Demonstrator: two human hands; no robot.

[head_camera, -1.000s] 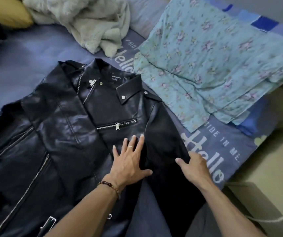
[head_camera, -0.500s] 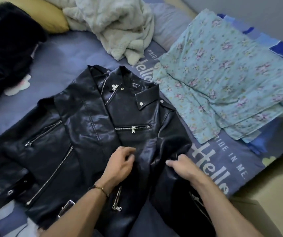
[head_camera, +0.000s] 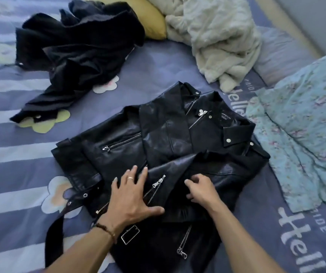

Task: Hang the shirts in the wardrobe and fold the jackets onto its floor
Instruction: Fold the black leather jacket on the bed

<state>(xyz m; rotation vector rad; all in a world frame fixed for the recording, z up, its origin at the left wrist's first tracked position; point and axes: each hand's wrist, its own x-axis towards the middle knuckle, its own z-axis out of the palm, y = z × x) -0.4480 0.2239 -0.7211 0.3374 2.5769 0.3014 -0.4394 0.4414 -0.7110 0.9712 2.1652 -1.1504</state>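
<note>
Leather jacket (head_camera: 170,146) lies mid-bed (head_camera: 158,67), partly folded, right sleeve across its front. Left hand (head_camera: 132,196) presses flat, fingers spread; right hand (head_camera: 201,189) curls onto the folded sleeve. Fold unfinished, wardrobe not in view. Farther back, black fuzzy garment (head_camera: 75,48) near the pillow (head_camera: 148,18) waits untouched.

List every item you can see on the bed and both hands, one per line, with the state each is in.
Leather jacket: laid flat, right sleeve folded across the front.
Left hand: fingers spread, pressing the jacket.
Right hand: fingers curled on the folded sleeve.
Dark fuzzy garment: crumpled.
Cream blanket: bunched.
Floral sheet: loosely folded.
</note>
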